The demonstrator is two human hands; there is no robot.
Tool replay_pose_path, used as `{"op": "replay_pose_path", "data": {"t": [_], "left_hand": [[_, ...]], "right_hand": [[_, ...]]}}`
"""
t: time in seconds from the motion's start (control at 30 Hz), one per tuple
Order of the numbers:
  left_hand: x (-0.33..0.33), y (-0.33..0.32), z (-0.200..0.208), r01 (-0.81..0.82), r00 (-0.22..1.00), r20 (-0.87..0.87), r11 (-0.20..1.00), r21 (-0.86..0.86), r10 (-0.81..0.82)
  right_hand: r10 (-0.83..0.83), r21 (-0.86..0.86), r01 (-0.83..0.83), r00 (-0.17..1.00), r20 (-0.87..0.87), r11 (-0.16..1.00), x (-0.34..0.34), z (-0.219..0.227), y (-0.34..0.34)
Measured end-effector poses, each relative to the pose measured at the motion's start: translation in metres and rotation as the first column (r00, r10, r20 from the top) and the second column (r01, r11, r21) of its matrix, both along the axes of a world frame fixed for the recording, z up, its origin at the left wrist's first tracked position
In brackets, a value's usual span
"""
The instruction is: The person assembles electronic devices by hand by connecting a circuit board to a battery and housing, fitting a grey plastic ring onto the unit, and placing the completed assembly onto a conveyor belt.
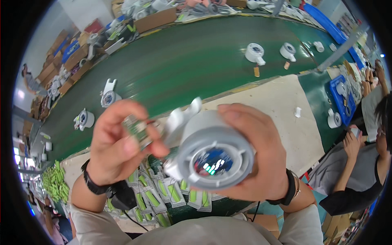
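My left hand (114,147) pinches a small green circuit board (139,130) between thumb and fingers. Wrapped round the side of a white round housing (204,122) is my right hand (263,151). The housing has a grey ring facing me, and inside it a small display (215,161) is lit with white and green segments. A white arm-like part (183,114) sticks out from its left side, close to my left fingertips. Whether wires join the board to the housing I cannot tell. Below my hands lie several bright green cylinders (173,192) in pale plastic sleeves.
Beyond a beige work sheet (286,106) runs a green conveyor belt (183,61). Similar white housings (255,53) stand along it. A pile of green pieces (55,181) lies at left. A co-worker (347,163) sits at right by a blue tray (341,96).
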State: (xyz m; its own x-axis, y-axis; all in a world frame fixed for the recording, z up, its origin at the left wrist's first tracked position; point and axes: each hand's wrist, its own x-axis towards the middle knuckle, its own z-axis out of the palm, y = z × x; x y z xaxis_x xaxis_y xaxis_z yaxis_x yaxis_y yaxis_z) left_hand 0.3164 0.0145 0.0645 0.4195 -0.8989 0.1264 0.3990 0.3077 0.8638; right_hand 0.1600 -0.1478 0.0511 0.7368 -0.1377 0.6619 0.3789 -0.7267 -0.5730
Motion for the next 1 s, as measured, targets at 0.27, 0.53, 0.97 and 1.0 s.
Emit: {"op": "replay_pose_path", "data": {"t": [0.27, 0.53, 0.97, 1.0], "left_hand": [[0.017, -0.012, -0.014, -0.008, 0.998, -0.061, 0.997, 0.081, 0.013], [0.080, -0.058, -0.060, -0.164, 0.985, 0.111, 0.939, 0.303, 0.136], [0.158, -0.076, -0.118, -0.364, 0.924, 0.304, 0.783, 0.505, 0.233], [0.158, -0.075, -0.119, -0.369, 0.923, 0.302, 0.780, 0.506, 0.240]], "right_hand": [[-0.074, 0.016, 0.075, 0.997, -0.030, 0.997, 0.023, -0.014, -0.005], [-0.184, 0.115, 0.211, 0.960, -0.209, 0.971, 0.092, -0.070, -0.044], [-0.195, -0.103, 0.167, 0.876, -0.440, 0.981, 0.125, -0.100, -0.131], [-0.288, -0.177, 0.231, 0.841, -0.457, 0.957, 0.111, -0.090, -0.147]]}}
